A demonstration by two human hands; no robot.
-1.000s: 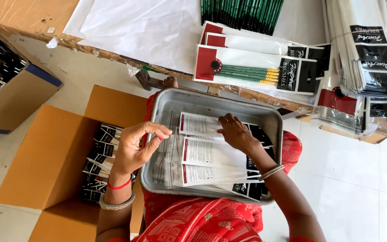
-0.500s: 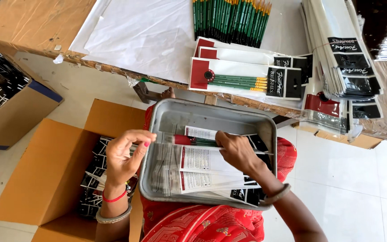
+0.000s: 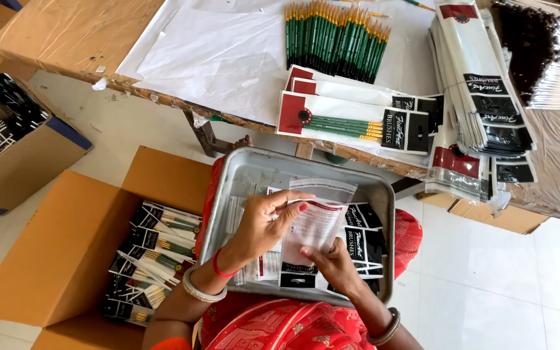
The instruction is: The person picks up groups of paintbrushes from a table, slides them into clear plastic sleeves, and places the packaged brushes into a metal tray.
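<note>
Both hands' fingers (image 3: 291, 206) pinch the clear pouch (image 3: 319, 217) above the metal tray (image 3: 241, 174).

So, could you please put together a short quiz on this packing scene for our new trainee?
1. True or false: both hands hold the clear plastic sleeve above the grey metal tray.
2. What fills the open brown cardboard box on the floor? A) loose pencils B) packed brush sets C) paper sheets
3. What colour are the handles of the loose brushes lying on the wooden table?

Key:
1. True: the left hand pinches its top edge, and the right hand grips it lower down.
2. B, the packed brush sets.
3. Green.
</note>
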